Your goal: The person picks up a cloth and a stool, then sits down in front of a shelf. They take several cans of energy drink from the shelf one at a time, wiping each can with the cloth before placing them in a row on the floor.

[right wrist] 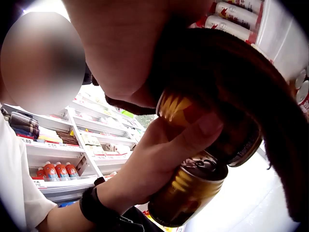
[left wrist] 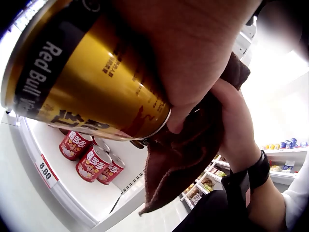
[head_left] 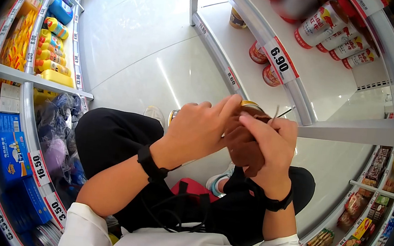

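My left hand (head_left: 199, 128) grips two gold cans in front of my knees. The upper can (right wrist: 181, 108) is partly covered by a brown cloth (head_left: 242, 152), its rim showing beside my fingers. Below my left thumb, the lower can (right wrist: 190, 191) appears with its pull-tab top towards the upper one. A large gold can (left wrist: 104, 72) with Red Bull lettering fills part of the left wrist view. My right hand (head_left: 272, 148) holds the cloth between thumb and fingers against the upper can, and a fold of cloth hangs down.
Ahead to the right stands a white shelf (head_left: 320, 132) with white-and-red Red Bull cans (head_left: 322, 25) above and red cans (left wrist: 94, 162) on a lower level. Shelves with yellow bottles (head_left: 51, 55) and blue boxes (head_left: 11, 150) line my left; packaged snacks (head_left: 355, 209) are at right.
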Action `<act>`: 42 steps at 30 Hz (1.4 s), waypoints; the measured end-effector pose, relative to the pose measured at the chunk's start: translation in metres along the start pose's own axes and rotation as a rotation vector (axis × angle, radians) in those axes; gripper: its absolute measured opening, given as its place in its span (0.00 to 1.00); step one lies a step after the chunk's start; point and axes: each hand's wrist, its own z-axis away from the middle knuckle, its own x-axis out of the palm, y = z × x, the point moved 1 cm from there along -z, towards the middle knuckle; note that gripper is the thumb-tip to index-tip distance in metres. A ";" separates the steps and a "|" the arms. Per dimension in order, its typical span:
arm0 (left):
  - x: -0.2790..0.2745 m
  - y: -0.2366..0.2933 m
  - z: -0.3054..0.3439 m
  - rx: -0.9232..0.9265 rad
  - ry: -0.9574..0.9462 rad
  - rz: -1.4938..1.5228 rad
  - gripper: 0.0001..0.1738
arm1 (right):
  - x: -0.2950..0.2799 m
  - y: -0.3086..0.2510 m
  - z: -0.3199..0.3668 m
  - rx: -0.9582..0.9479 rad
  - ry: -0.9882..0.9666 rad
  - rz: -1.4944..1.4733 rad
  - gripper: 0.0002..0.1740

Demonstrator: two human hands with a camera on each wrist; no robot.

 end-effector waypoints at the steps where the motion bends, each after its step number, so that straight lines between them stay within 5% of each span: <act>1: -0.001 0.000 -0.001 -0.001 -0.001 0.000 0.34 | 0.000 -0.001 -0.001 -0.027 -0.054 -0.024 0.32; 7: 0.001 -0.001 -0.004 -0.057 -0.046 0.024 0.36 | -0.009 0.003 -0.001 -0.112 -0.146 -0.079 0.28; 10: -0.001 0.001 -0.006 -0.019 -0.026 0.010 0.37 | -0.006 0.011 0.002 -0.155 -0.074 -0.091 0.26; 12: 0.000 0.002 -0.006 -0.050 -0.038 0.022 0.38 | 0.004 0.022 0.012 -0.154 0.205 -0.069 0.23; 16: -0.001 0.005 -0.008 -0.080 -0.061 0.068 0.39 | 0.003 0.028 0.031 0.344 0.335 -0.391 0.18; 19: 0.001 0.006 -0.008 -0.084 -0.039 0.082 0.39 | 0.002 0.031 0.035 0.362 0.405 -0.373 0.20; 24: 0.003 0.004 -0.006 -0.051 -0.079 0.057 0.38 | 0.007 0.027 0.025 0.287 0.274 -0.267 0.25; 27: 0.006 0.005 -0.004 -0.048 -0.072 0.048 0.37 | 0.009 0.027 0.016 0.066 0.162 -0.062 0.31; 42: 0.009 0.002 0.001 -0.023 -0.164 -0.036 0.41 | 0.006 0.018 0.009 0.040 -0.019 -0.080 0.32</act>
